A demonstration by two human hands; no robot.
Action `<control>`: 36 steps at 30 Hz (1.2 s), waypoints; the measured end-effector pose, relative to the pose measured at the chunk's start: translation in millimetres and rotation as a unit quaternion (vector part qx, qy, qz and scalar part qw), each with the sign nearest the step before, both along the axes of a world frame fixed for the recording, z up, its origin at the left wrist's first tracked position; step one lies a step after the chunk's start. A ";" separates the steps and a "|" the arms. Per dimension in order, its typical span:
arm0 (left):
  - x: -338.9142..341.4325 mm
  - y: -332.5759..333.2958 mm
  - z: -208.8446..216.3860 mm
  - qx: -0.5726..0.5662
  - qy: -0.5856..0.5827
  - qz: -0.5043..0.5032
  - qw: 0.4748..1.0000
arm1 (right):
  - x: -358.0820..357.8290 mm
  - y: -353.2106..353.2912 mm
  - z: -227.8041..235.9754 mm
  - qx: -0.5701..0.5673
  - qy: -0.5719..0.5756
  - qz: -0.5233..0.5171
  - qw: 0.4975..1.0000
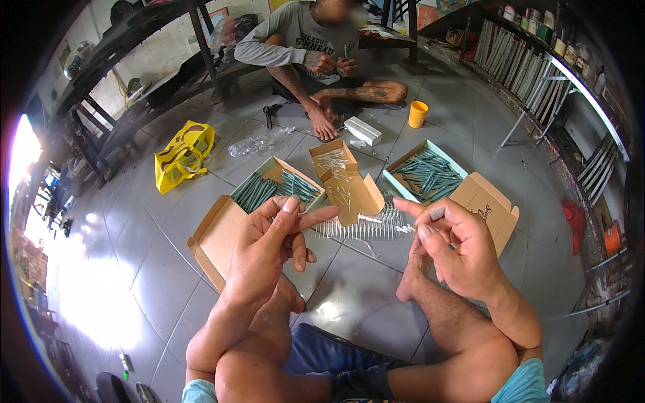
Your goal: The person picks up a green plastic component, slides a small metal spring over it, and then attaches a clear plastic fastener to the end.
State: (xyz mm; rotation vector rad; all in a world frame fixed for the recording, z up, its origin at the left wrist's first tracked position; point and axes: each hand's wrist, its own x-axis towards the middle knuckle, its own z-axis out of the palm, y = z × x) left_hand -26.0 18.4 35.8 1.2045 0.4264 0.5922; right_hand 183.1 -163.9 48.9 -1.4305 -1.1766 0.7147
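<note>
My left hand (263, 245) is raised with its index finger stretched out to the right and its thumb up; I see nothing in it. Across from it my right hand (460, 245) points its index finger left, the other fingers loosely bent, also with nothing visible in it. Just beyond the left hand lies an open cardboard box (213, 236) filled with slim dark green pens (259, 193). A similar box (496, 213) of green pens (430, 176) lies beyond the right hand. Between them is a brown carton (359, 195) with thin clear plastic pieces (332, 160).
Clear thin pieces lie in a row (359, 230) on the tiled floor. Farther off are a yellow bag (183, 158), crumpled clear plastic (259, 142), a white box (363, 130) and a yellow cup (417, 115). Another person (295, 50) sits opposite, holding a green pen.
</note>
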 end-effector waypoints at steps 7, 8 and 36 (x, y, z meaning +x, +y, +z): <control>0.1 0.0 0.4 0.001 0.000 0.002 1.000 | 0.4 1.0 0.0 0.012 0.009 0.000 1.000; 0.1 0.2 0.2 0.001 0.000 0.004 1.000 | -0.2 1.4 1.0 0.011 0.013 -0.001 1.000; 2.5 -1.2 1.5 -0.006 0.002 0.050 0.999 | 2.4 -2.2 4.6 0.042 -0.006 -0.016 0.999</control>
